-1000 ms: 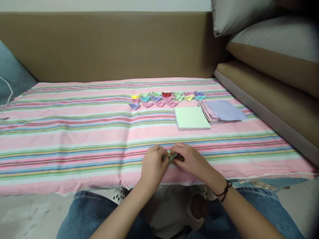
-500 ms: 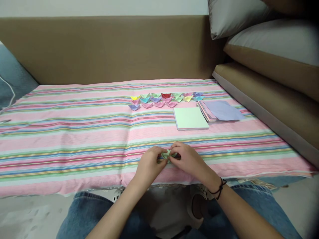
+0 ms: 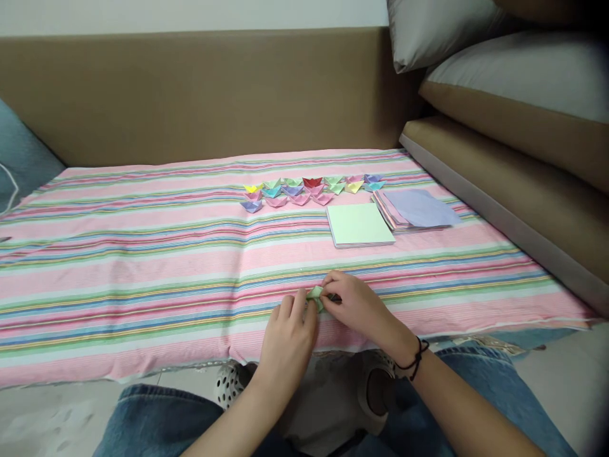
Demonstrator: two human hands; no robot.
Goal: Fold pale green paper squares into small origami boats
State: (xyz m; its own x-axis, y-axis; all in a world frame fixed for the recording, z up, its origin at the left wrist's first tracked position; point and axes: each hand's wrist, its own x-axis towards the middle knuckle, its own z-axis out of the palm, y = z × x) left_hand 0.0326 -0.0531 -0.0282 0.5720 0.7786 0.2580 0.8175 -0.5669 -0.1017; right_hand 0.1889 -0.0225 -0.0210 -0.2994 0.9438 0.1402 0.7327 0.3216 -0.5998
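One green folded paper (image 3: 316, 293) is grasped by the left hand (image 3: 288, 336) and right hand (image 3: 358, 306), both angled inward, with two paper stacks (image 3: 360, 224) and eighteen paper boats (image 3: 313, 183) spread beyond.

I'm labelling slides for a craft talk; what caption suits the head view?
Two hands fold green paper on a striped cloth, rows of small paper boats beyond.

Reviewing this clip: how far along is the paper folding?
Done: rows of small folded boats on the striped cloth. In hand: a green piece between left hand and right hand. Left: flat sheets in two stacks; the target count isn't shown.
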